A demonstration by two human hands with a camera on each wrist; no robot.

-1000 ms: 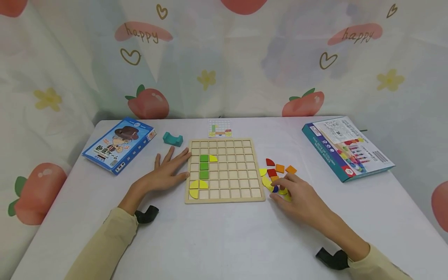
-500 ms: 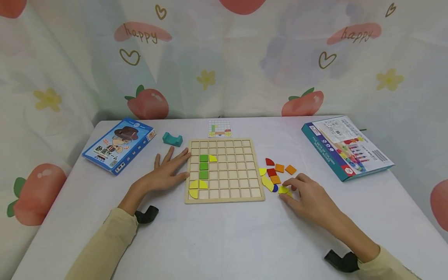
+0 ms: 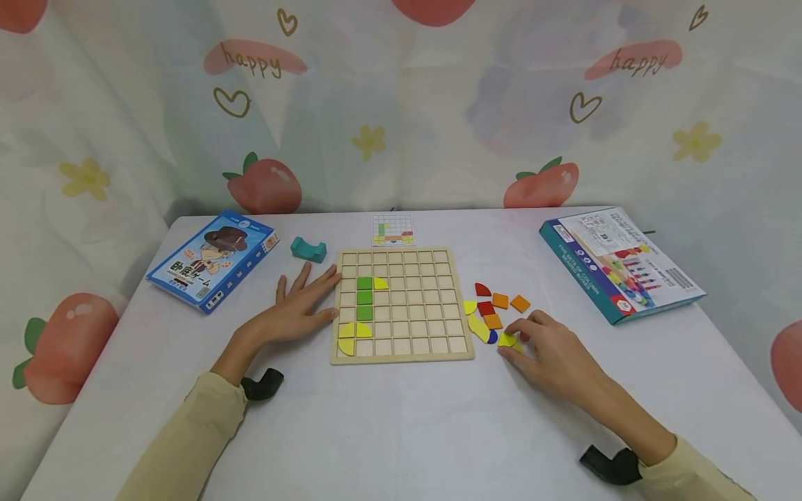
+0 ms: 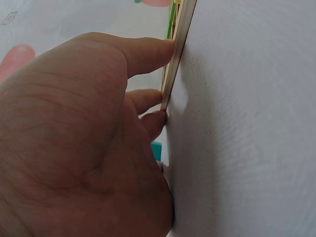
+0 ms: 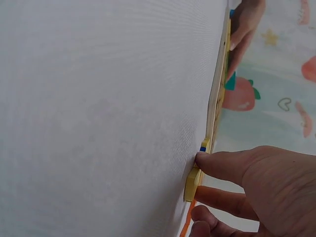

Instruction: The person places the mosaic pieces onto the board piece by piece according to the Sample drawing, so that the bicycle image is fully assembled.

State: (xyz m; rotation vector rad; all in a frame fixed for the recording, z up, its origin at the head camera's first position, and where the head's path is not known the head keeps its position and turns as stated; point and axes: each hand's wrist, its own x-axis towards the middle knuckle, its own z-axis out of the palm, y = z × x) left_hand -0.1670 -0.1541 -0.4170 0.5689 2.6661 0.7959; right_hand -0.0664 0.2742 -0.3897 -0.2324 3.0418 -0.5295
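Observation:
A wooden grid board [image 3: 401, 361] lies flat on the table. Set in its cells are green squares [image 3: 365, 298] in a column and several yellow quarter-round tiles [image 3: 363, 330]. My left hand [image 3: 288, 311], fingers spread and nearly straight, touches the board's left edge; the left wrist view shows the thumb [image 4: 153, 53] against that edge. To the right of the board, my right hand [image 3: 554, 355] pinches a yellow tile [image 5: 192, 184] between thumb and index finger, low over the cloth. Another yellow piece beside it is partly hidden by the fingers.
Loose tiles lie right of the board: orange squares [image 3: 500, 300], red tiles [image 3: 486, 308], yellow ones [image 3: 479, 328] and a blue one [image 3: 493, 337]. A pattern card [image 3: 392, 230], a teal block [image 3: 309, 250], a blue box [image 3: 211, 261] and a teal-edged box [image 3: 623, 264] stand farther back.
My right hand has shifted right, off the blue and orange tiles and onto the yellow tile, then stayed nearly still there. The left hand and the board have not moved.

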